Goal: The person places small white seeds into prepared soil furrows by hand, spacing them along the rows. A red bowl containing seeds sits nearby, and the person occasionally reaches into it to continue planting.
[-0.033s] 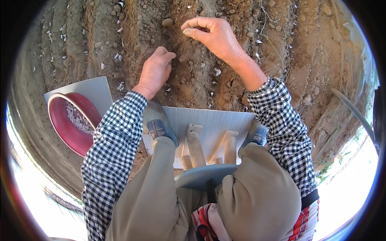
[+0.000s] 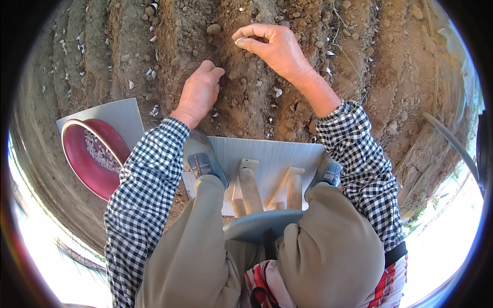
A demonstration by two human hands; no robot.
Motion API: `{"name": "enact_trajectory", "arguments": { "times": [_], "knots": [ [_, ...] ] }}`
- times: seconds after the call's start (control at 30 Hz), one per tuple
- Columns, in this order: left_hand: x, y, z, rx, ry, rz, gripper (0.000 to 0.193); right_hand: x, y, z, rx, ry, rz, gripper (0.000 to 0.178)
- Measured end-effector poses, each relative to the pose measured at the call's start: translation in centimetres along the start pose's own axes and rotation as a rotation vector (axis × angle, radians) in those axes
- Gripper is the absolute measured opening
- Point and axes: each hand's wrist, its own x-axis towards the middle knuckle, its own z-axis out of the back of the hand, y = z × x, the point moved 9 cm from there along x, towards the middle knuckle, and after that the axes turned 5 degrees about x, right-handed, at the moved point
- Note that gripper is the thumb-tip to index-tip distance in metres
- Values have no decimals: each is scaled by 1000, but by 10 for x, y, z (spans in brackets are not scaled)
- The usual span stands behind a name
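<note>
Both hands above a furrowed soil bed (image 2: 303, 110) scattered with white cloves (image 2: 278, 92)

The right hand (image 2: 277, 49) reaches farther over the soil bed, well beyond the far edge of the central grey board (image 2: 277, 148); its thumb and forefinger meet in a narrow pinch on a small white piece (image 2: 240, 40), largely hidden by the fingertips. The left hand (image 2: 199, 88) is lower and nearer that edge, curled with its thumb side toward the furrow; whether it holds anything cannot be told. A rounded stone (image 2: 214, 29) lies in the soil beyond it. Loose cloves lie apart in several furrows, one of them between the two forearms. At left, a red bowl (image 2: 77, 163) with a pale rim holds a heap of cloves and overlaps the near left part of a second grey surface (image 2: 113, 113). The left shoe (image 2: 199, 151) and right shoe (image 2: 327, 172) flank the central board, with the wooden legs (image 2: 250, 190) of a blue-grey seat (image 2: 257, 226) between them
</note>
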Motion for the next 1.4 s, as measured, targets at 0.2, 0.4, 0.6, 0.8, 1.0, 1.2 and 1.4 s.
{"name": "enact_trajectory", "arguments": {
  "times": [0.2, 0.4, 0.6, 0.8, 1.0, 1.2, 1.4],
  "knots": [
    [1, 5, 4, -16, -11, -21, 20, -8, -9, -7, -28, 37, -101, 19],
    [-6, 3, 1, 79, -102, -140, 20, 3, 22, -41, -613, 54, 300, 7],
    [-8, -3, -1, 186, -135, -187, 14, 18, 17, -110, -1141, 250, 531, 7],
    [-4, 6, -2, 150, -81, -84, 18, 28, 18, -104, -1163, 454, 443, 9],
    [-53, -13, 37, -172, -224, -74, 22, 98, 67, -26, -1022, 198, 602, 12],
    [-63, -29, 37, -265, -161, -70, 20, 188, 43, -29, -1335, 209, 325, 11],
    [-68, -25, 33, -307, -88, -20, 15, 175, 59, -17, -964, 116, 275, 16]
  ]
}}
